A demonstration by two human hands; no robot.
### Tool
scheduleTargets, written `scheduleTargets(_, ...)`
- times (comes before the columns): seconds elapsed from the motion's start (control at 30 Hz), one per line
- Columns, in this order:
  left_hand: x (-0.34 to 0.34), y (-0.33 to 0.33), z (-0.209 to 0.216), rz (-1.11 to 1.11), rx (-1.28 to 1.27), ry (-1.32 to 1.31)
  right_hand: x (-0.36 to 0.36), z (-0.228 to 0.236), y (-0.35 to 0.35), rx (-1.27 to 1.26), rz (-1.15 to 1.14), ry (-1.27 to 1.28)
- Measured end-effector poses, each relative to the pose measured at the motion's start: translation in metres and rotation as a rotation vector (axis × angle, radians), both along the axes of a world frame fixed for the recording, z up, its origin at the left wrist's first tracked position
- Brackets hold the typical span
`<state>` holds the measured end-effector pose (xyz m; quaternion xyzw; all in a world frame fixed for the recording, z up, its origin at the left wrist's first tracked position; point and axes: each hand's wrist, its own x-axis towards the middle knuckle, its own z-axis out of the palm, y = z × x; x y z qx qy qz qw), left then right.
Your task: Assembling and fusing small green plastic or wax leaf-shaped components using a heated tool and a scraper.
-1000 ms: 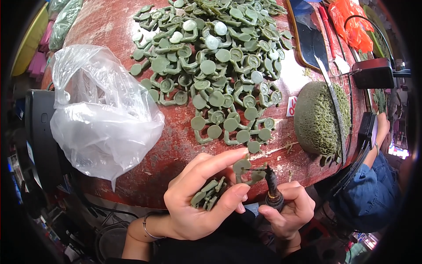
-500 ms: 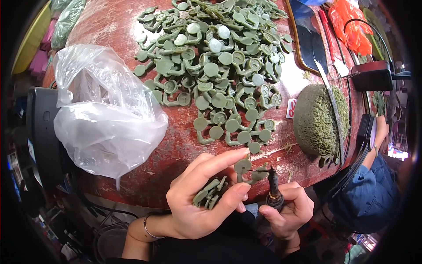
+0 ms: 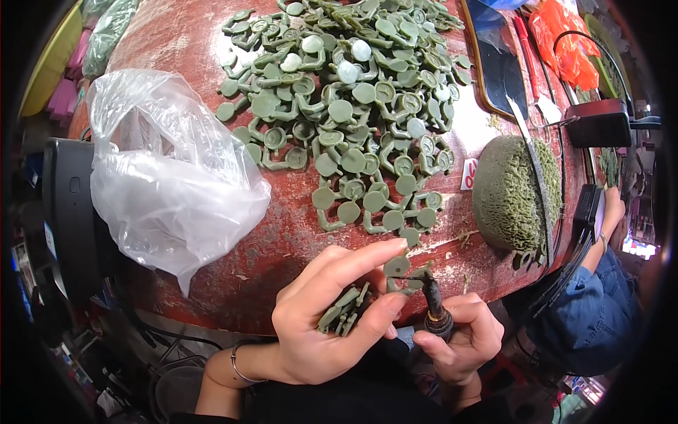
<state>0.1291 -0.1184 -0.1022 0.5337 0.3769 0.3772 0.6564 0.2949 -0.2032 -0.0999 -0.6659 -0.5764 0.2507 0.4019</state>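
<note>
Holding a small green wax piece [image 3: 397, 267] between forefinger and thumb, the left hand [image 3: 328, 321] also keeps a bundle of green wax pieces [image 3: 343, 311] tucked against its palm at the near edge of the red surface [image 3: 191, 35]. The right hand [image 3: 462, 338] is closed around a dark-handled tool [image 3: 433, 307], whose tip touches the pinched piece. Farther off, a heap of green wax pieces [image 3: 349, 99] covers the middle of the surface. A crumpled clear plastic bag [image 3: 166, 169] lies to the left, and a green mound [image 3: 512, 191] sits to the right, with a thin blade [image 3: 533, 169] across it.
</note>
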Motion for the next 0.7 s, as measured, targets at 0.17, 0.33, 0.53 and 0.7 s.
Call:
scheduleTargets(0.17, -0.0007, 0.0003, 0.0015, -0.003, 0.009, 0.019, -0.0002, 0.0012, 0.0026, 0.002, 0.016, -0.007)
scheduleTargets(0.33, -0.0012, 0.0002, 0.0013, -0.01, 0.002, 0.017, -0.0002, 0.0002, 0.0019, 0.0, 0.014, -0.003)
scheduleTargets(0.53, -0.0008, 0.0001, 0.0005, 0.004, 0.003, 0.001, -0.0005, 0.001, 0.0018, -0.023, 0.014, -0.001)
scheduleTargets(0.7, -0.0009, 0.0007, 0.0025, -0.005, -0.026, -0.003, 0.0001, 0.0019, 0.0006, -0.028, 0.013, -0.014)
